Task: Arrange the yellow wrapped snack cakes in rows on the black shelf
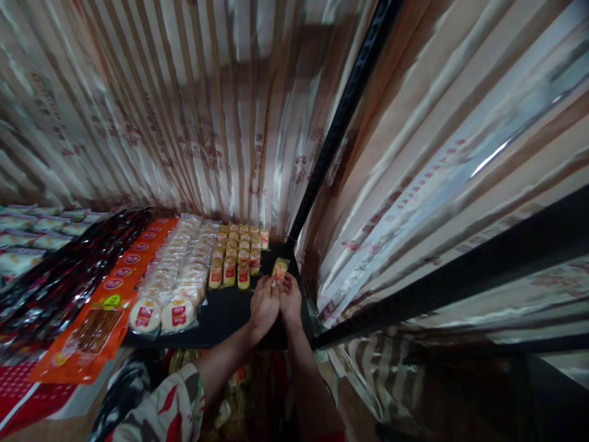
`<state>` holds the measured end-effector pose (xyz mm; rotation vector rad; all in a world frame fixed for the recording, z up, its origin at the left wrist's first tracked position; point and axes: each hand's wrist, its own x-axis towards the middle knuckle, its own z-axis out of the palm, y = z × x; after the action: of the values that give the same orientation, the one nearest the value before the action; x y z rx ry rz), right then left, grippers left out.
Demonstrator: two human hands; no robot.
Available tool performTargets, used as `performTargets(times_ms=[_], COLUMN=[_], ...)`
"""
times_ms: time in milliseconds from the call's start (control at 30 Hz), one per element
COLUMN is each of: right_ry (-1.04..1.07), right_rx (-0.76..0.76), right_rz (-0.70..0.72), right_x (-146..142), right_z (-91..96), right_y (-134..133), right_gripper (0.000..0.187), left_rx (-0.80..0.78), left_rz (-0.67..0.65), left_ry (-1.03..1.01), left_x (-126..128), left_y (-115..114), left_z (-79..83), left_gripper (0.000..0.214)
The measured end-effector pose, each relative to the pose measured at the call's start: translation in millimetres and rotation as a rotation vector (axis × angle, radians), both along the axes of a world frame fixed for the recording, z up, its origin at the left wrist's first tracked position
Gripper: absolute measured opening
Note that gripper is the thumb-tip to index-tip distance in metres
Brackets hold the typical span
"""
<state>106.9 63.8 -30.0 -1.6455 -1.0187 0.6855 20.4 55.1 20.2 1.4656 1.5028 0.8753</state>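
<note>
Both my hands meet over the right end of a black shelf [221, 322]. Between their fingertips is a small yellow wrapped snack cake [280, 268] with a red label. My left hand [265, 305] grips it from the left, my right hand [289, 299] from the right, fingers closed. Left of my hands, similar yellow packaged cakes [243, 276] stand in several rows running toward the back. Beside those are rows of clear-wrapped round white cakes [178, 313] with red labels.
Further left lie orange snack packets [103, 319], dark shiny packets [69, 276] and pale packets [21, 261]. A black metal upright [340, 123] rises at the shelf's back right corner. Printed plastic sheeting [207, 110] hangs behind. More yellow packages [230, 399] lie below the shelf.
</note>
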Motion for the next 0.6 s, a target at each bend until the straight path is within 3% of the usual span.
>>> performTargets(times_ms=[200,333,600], right_ry=[-0.094,-0.135,-0.215], right_rx=[0.017,0.018,-0.019], right_rz=[-0.127,-0.14,-0.158], right_x=[10.4,15.5,17.5], right_z=[2.8,7.3,5.4], right_y=[50.1,79.2,112.6], right_gripper=[0.037,0.036,0.03], left_rx=[0.021,0.011,-0.04], left_rz=[-0.005,0.02,-0.045], left_ry=[-0.13,-0.192,-0.33], left_x=[24.9,33.8,34.9], left_y=[42.6,70.0,101.0], left_z=[-10.3,-11.6,-13.9], left_gripper=[0.034,0.031,0.031])
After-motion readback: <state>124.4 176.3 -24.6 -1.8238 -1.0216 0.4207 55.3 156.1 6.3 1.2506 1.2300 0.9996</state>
